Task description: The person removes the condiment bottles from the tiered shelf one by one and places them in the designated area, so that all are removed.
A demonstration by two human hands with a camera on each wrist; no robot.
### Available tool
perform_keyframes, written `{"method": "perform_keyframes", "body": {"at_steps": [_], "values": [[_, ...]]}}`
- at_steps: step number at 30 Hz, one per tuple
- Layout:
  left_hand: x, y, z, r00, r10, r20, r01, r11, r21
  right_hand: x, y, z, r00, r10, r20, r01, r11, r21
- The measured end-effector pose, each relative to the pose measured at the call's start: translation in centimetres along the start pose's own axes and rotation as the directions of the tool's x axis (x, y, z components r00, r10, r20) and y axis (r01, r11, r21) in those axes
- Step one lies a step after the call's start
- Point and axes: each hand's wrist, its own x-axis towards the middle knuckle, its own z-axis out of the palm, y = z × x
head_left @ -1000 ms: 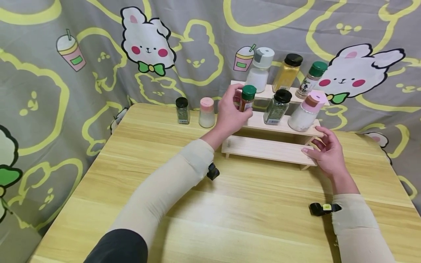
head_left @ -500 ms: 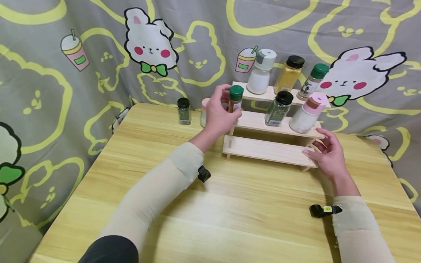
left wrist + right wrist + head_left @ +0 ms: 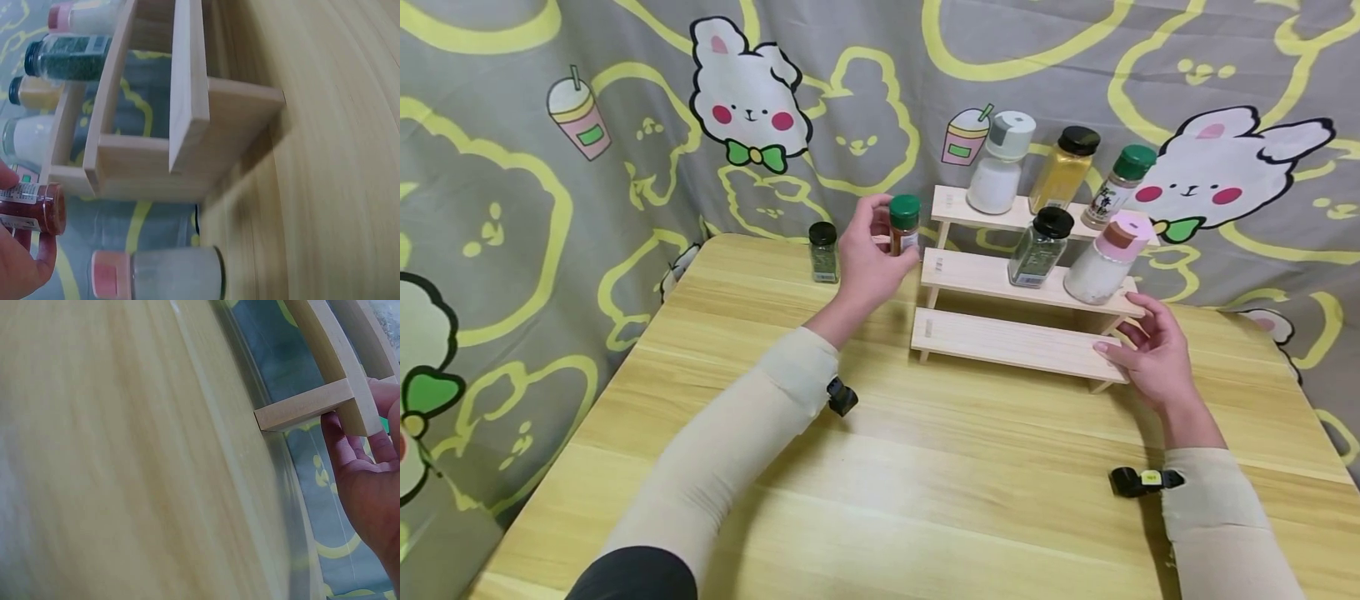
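Note:
My left hand (image 3: 868,265) grips a small spice jar (image 3: 904,213) with a green cap and reddish contents, held off the table just left of a three-step wooden rack (image 3: 1015,343). In the left wrist view the red end of the jar sticks out past the fingers. My right hand (image 3: 1157,354) holds the rack's right end, with the thumb on the lowest step and fingers by the middle one. On the middle step stand a black-capped jar of green herbs (image 3: 1037,250) and a pink-capped shaker (image 3: 1101,267). The lowest step carries nothing.
A white-capped shaker (image 3: 996,179), a yellow spice jar (image 3: 1062,175) and a green-capped jar (image 3: 1112,196) occupy the top step. Left on the table (image 3: 880,483) is a black-capped herb jar (image 3: 824,257). A pink-capped shaker (image 3: 175,274), hidden behind my left hand in the head view, stands nearby.
My left hand has carried the green-capped spice jar leftward from over the middle step to beyond the rack's left end. The right hand keeps its hold on the rack.

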Motion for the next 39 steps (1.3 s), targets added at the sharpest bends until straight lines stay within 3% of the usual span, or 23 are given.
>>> {"method": "perform_keyframes", "body": {"at_steps": [22,32,39], "values": [[0.7,-0.8,-6.4,0.996,0.007,-0.084,0.000,0.996,0.087,-0.1,-0.1,-0.2,1.000,0.014,0.011,-0.014,1.000,0.025],[0.6,-2.2,-8.8,0.988,-0.043,-0.151,0.066,0.986,0.156,-0.1,0.0,-0.2,1.000,0.000,0.029,-0.001,0.999,0.040],[0.5,-3.4,-10.5,0.979,-0.062,-0.196,0.091,0.985,0.145,0.0,0.3,-0.1,0.999,-0.020,0.027,0.017,0.997,0.081]]}}
